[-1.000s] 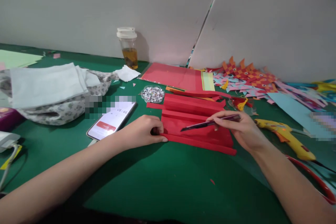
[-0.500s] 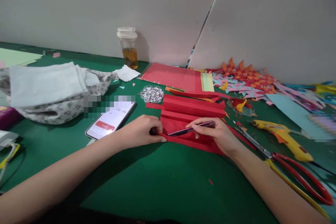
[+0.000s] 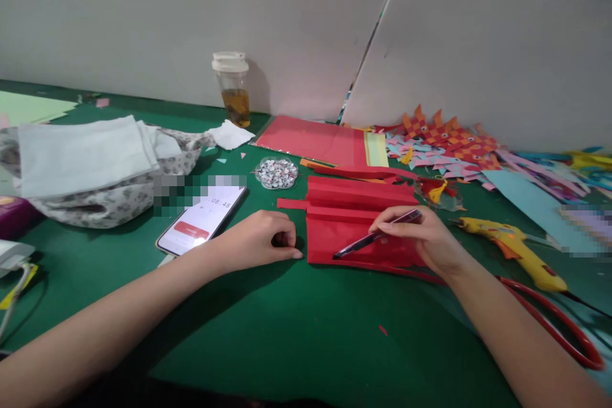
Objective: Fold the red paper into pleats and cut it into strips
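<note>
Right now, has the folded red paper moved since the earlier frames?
Yes: the folded red paper has shifted to the right, judged against the phone, which lies where it was.

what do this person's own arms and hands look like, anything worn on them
The left hand and right hand are bare, without gloves. No watch, bracelet or ring can be seen. The left forearm and right forearm are uncovered as far as they show, with no sleeves in view.
</note>
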`<control>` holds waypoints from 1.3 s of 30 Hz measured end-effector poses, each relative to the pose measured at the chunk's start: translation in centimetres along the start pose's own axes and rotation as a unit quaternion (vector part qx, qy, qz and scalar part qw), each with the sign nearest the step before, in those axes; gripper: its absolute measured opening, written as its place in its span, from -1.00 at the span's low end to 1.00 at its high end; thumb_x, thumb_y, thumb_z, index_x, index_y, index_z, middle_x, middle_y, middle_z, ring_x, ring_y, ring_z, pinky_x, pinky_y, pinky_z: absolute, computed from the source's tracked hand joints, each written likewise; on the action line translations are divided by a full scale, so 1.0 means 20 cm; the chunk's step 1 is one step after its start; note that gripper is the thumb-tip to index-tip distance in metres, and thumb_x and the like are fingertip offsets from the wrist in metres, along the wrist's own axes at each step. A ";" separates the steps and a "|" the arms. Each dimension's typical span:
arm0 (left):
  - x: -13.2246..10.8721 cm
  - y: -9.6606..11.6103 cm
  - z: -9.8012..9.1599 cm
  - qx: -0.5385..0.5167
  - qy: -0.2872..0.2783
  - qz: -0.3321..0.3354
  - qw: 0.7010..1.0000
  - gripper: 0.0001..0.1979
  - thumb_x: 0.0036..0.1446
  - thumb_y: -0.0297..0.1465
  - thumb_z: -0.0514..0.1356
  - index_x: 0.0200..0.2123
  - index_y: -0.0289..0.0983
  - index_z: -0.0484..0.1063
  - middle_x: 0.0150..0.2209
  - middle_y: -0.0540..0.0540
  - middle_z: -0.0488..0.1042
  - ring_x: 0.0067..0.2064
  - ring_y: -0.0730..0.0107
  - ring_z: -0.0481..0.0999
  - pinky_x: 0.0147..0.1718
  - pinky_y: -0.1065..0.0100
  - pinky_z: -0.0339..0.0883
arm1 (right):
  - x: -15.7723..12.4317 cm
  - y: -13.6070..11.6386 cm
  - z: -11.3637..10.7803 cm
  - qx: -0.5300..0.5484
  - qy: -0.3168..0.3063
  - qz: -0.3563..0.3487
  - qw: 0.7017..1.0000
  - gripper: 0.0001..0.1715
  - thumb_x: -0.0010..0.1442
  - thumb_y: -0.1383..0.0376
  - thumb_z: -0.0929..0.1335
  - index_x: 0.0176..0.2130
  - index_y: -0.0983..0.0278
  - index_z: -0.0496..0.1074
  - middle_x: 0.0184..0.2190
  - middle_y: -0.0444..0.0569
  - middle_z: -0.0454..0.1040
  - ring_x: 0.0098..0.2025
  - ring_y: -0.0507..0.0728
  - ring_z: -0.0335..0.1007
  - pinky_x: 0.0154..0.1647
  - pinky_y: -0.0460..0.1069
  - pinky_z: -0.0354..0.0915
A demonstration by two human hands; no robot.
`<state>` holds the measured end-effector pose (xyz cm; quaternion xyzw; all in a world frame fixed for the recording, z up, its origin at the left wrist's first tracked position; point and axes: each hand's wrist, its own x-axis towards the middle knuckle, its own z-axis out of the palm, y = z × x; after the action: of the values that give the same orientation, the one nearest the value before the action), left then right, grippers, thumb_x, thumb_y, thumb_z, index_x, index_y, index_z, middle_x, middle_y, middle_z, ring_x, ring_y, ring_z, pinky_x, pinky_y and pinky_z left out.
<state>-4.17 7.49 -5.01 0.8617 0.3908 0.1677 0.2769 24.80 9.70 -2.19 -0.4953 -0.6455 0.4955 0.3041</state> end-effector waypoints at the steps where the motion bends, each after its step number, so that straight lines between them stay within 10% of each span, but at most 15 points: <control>1: 0.00 0.01 0.00 0.005 0.002 0.006 1.000 -0.83 0.06 -0.30 0.19 -0.46 -0.28 0.36 -0.45 0.03 0.35 -0.44 0.53 0.32 -0.49 0.48 0.16 | 0.00 0.00 0.00 0.000 -0.001 0.000 1.000 -0.79 -0.10 0.16 0.42 -0.52 0.26 0.53 -0.58 -0.07 0.49 -0.51 0.08 0.33 -0.40 -0.03 0.24; 8: -0.02 0.10 0.04 0.023 0.067 0.055 0.996 -0.75 0.01 -0.23 0.23 -0.27 -0.23 0.38 -0.30 -0.01 0.39 -0.23 0.41 0.38 -0.32 0.40 0.26 | -0.02 0.00 0.02 0.017 0.025 -0.020 0.999 -0.80 -0.08 0.15 0.43 -0.50 0.24 0.53 -0.53 -0.06 0.51 -0.49 0.08 0.35 -0.43 -0.04 0.26; 19: -0.03 0.05 -0.03 0.163 0.020 0.061 0.984 -0.92 0.13 -0.47 0.04 -0.35 -0.27 0.31 -0.36 -0.01 0.40 -0.34 0.39 0.36 -0.42 0.36 0.19 | -0.03 -0.02 0.07 0.013 0.016 0.008 1.000 -0.76 -0.10 0.12 0.44 -0.49 0.25 0.55 -0.47 -0.01 0.56 -0.49 0.11 0.40 -0.42 -0.02 0.32; 39: -0.02 0.03 0.03 0.151 0.032 0.070 0.986 -0.87 0.18 -0.32 0.07 -0.35 -0.25 0.35 -0.39 -0.01 0.41 -0.36 0.43 0.37 -0.44 0.38 0.17 | -0.03 -0.01 0.13 0.004 -0.023 0.029 0.999 -0.76 -0.06 0.14 0.42 -0.44 0.26 0.56 -0.58 -0.05 0.49 -0.52 0.08 0.34 -0.41 -0.02 0.27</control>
<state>-3.80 6.65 -5.11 0.9132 0.3587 0.1530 0.1187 22.61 8.27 -2.75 -0.5009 -0.6357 0.5180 0.2769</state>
